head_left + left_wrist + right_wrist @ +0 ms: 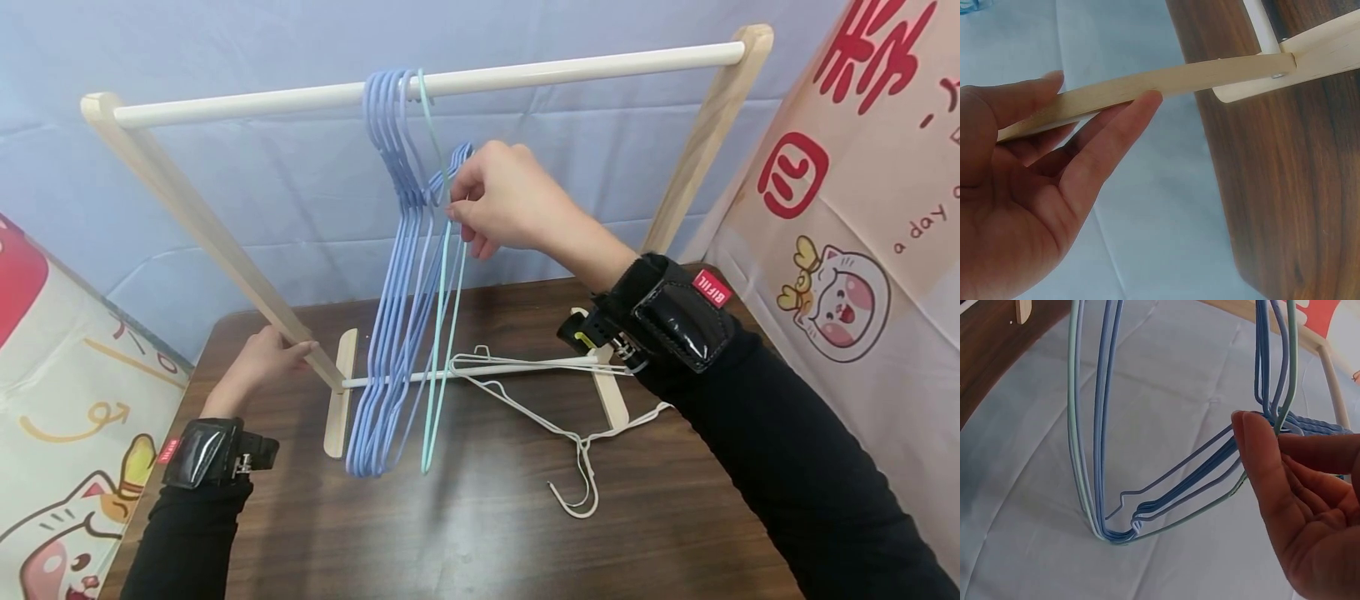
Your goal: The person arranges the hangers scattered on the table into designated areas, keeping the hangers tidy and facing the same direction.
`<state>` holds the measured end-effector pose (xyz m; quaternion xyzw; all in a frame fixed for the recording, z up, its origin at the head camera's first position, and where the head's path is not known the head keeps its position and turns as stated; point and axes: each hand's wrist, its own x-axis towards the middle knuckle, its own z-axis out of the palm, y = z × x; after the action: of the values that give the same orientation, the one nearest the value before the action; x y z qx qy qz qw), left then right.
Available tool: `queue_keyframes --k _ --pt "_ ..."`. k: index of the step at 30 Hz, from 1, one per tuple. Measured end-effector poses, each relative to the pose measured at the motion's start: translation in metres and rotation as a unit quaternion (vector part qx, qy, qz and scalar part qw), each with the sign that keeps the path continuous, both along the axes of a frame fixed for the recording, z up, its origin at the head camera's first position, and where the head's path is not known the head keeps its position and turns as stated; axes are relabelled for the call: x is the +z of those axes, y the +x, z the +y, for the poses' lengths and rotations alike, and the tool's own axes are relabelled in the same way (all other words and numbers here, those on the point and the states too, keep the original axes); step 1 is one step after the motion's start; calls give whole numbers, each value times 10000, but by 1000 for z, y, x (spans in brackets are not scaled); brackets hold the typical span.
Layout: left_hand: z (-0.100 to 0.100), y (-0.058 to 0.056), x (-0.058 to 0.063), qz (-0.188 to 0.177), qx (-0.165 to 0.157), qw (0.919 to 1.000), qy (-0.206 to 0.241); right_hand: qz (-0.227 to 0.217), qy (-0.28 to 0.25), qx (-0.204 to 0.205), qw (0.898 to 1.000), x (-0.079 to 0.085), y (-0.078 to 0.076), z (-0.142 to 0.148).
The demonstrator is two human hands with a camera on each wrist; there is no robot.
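My right hand [506,200] pinches a mint-green wire hanger [441,308] near its neck, between thumb and fingers. That hanger's hook goes over the top rail [585,73] of a small wooden clothes rack. Directly left of it, several blue hangers [386,317] hang close together from the same rail. In the right wrist view, the thumb [1260,456] lies at the green hanger's neck, with the blue hangers [1188,478] behind. My left hand [262,367] grips the rack's left post [217,242] low down; the left wrist view has thumb and fingers on opposite sides of the post [1166,80].
White hangers [543,425] lie at the rack's right, overlapping its lower bar [525,367], their hooks toward the front of the brown table [480,533]. The right post [705,142] stands behind my right arm. Pale cloth [247,175] backs the table; printed cloths hang at both sides.
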<state>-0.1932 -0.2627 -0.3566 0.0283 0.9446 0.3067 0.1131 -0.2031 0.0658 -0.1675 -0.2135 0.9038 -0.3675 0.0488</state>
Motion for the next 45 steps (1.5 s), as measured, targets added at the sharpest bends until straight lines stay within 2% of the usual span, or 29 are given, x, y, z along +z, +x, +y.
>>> queue_keyframes --k 21,37,45 --pt "0 2 0 2 -23 10000 7 445 901 111 9949 -7 -1 10" --pt "1 3 3 -14 -36 10000 58 230 1465 245 9886 -26 -4 24" --pt "2 2 3 -85 -8 10000 23 -167 1589 336 9866 -38 0 28"
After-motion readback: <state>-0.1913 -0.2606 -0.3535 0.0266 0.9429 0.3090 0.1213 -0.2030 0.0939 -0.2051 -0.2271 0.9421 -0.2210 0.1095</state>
